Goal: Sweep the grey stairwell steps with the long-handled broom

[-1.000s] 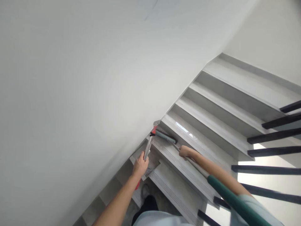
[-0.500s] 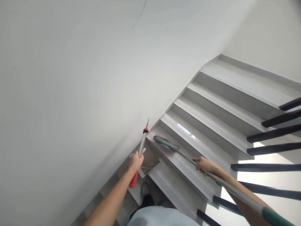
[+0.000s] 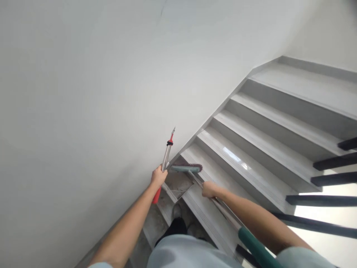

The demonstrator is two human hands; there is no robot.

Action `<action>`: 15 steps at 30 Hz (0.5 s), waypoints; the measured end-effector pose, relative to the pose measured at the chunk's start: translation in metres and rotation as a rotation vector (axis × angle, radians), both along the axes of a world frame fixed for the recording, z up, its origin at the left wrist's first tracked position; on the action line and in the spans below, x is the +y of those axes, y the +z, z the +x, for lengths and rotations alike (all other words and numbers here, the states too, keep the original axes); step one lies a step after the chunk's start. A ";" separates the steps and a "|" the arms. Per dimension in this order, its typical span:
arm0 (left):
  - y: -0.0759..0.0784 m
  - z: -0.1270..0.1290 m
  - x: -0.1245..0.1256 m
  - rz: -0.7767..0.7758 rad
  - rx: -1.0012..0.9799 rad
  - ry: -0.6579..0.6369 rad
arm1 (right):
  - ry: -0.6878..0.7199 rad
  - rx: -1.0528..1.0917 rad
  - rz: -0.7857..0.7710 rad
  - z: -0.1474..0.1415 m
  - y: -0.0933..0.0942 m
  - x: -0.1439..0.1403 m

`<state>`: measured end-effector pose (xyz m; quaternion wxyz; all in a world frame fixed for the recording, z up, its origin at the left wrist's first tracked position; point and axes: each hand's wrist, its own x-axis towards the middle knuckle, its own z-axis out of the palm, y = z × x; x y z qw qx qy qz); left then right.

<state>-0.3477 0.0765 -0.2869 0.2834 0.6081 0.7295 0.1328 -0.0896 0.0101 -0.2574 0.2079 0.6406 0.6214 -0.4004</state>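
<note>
My left hand [image 3: 158, 177] grips the steel and red handle [image 3: 166, 156] of a metal dustpan [image 3: 178, 183], which rests at the edge of a grey stair step against the white wall. My right hand [image 3: 208, 189] holds the steel pole of a broom [image 3: 223, 206] low down, near its head. The green broom head [image 3: 186, 168] with dark bristles lies just above the dustpan's open mouth. The pole's green grip [image 3: 255, 249] runs back under my right forearm.
Grey tiled stairs [image 3: 259, 149] climb to the right along the white wall [image 3: 97, 93]. Black railing bars [image 3: 320, 201] stand along the right side. My dark shoe [image 3: 174, 227] rests on a lower step.
The broom head has swept left and down across the step to the dustpan's mouth. My right hand slid down the pole. The dustpan handle tilted up, away from the step.
</note>
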 end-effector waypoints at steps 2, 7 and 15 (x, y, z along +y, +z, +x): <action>0.006 -0.008 -0.015 -0.004 0.005 0.034 | -0.098 0.034 -0.023 0.022 0.018 -0.020; 0.029 -0.037 -0.063 -0.005 0.006 0.117 | -0.584 0.282 -0.238 0.105 0.042 -0.090; 0.056 -0.075 -0.120 0.010 0.003 0.191 | -1.137 0.385 -0.360 0.157 0.025 -0.273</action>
